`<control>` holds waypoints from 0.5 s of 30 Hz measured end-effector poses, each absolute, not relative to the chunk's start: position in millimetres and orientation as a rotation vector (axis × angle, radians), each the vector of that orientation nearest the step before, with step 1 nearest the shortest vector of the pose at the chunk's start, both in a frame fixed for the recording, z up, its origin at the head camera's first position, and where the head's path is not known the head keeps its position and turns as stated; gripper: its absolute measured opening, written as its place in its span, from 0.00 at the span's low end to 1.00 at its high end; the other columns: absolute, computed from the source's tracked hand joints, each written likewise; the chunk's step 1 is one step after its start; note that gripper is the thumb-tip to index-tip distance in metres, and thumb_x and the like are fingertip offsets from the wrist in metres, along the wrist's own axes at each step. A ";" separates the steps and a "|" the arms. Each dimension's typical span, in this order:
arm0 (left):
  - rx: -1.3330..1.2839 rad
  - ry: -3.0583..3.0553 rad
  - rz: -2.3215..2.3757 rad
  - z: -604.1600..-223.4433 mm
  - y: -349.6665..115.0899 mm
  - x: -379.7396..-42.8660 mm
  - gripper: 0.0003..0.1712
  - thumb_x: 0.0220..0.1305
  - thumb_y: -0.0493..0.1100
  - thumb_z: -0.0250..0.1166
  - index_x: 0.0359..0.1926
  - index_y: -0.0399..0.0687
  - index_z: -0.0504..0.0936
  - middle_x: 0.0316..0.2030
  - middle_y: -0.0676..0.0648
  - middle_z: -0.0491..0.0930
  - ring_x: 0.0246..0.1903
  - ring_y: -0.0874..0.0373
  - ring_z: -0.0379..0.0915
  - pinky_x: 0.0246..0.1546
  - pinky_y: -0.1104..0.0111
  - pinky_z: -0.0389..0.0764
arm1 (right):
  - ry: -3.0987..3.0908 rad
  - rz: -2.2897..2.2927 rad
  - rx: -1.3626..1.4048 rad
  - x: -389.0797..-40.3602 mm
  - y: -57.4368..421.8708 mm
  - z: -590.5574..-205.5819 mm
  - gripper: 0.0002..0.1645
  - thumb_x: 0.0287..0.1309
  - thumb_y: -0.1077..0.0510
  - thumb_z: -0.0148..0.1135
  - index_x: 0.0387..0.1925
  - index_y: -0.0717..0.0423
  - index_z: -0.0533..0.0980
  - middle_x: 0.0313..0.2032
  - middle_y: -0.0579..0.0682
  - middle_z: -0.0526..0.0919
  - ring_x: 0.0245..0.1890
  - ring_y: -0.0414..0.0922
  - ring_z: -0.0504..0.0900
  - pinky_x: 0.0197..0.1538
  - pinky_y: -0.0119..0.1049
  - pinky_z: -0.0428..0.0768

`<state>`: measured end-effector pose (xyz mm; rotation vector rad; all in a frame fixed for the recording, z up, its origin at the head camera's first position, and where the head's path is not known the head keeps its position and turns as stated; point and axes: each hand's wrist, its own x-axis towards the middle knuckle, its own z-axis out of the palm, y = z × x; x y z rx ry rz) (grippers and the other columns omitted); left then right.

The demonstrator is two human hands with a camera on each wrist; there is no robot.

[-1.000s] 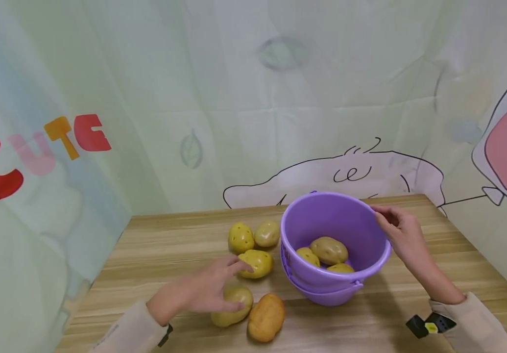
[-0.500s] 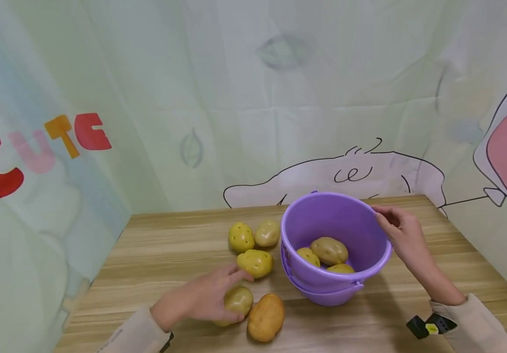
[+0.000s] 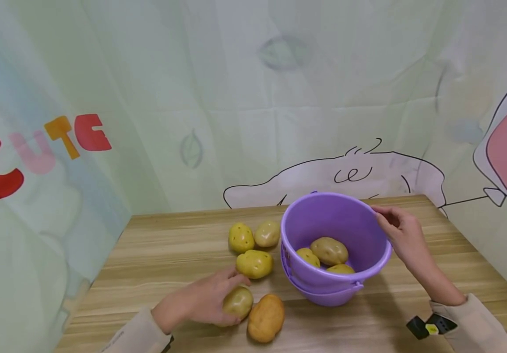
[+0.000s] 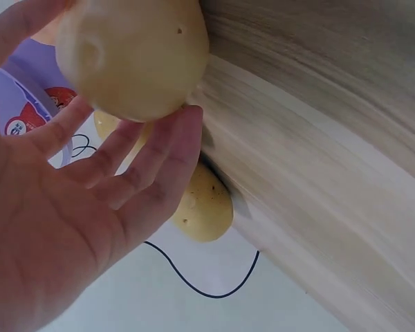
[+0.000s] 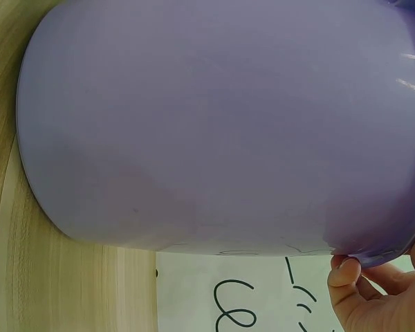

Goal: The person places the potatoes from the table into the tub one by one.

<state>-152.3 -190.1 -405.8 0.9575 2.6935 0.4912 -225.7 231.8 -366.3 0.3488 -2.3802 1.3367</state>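
My left hand (image 3: 206, 297) curls its thumb and fingers round a greenish-tan potato (image 3: 238, 302) at the front of the table. In the left wrist view, the fingertips lie along the underside of that potato (image 4: 135, 59). An orange-brown potato (image 3: 266, 318) lies just to its right. My right hand (image 3: 400, 230) pinches the right rim of a purple bucket (image 3: 330, 296), which stands upright on the table. From the right wrist view, the thumb and fingers hold the rim near the lower right. Inside the bucket lie a tan potato (image 3: 329, 251) and yellow ones (image 3: 308, 257), partly hidden by the wall.
Behind my left hand sit a knobby yellow potato (image 3: 254, 264), a spotted yellow one (image 3: 241, 238) and a pale tan one (image 3: 267, 234), left of the bucket. The wooden table (image 3: 169, 245) meets a printed curtain (image 3: 235, 122) at its back and sides.
My left hand has come down onto the greenish-tan potato, and its fingers have closed round it. The right hand and the bucket have stayed put.
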 end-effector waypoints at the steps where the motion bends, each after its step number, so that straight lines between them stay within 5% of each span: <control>1: 0.958 2.694 0.494 -406.3 -190.3 -152.2 0.36 0.52 0.56 0.74 0.60 0.48 0.75 0.52 0.49 0.72 0.50 0.57 0.71 0.53 0.58 0.77 | -2.380 1.338 0.348 -225.7 231.9 -366.5 0.17 0.71 0.62 0.56 0.51 0.73 0.78 0.41 0.65 0.84 0.31 0.33 0.77 0.32 0.22 0.75; 15: 0.912 2.681 0.504 -409.0 -189.3 -152.1 0.34 0.58 0.57 0.70 0.61 0.48 0.75 0.55 0.47 0.74 0.52 0.55 0.73 0.53 0.58 0.77 | -2.371 1.341 0.352 -226.8 232.4 -368.1 0.17 0.71 0.62 0.56 0.52 0.73 0.79 0.41 0.64 0.84 0.32 0.32 0.77 0.32 0.22 0.75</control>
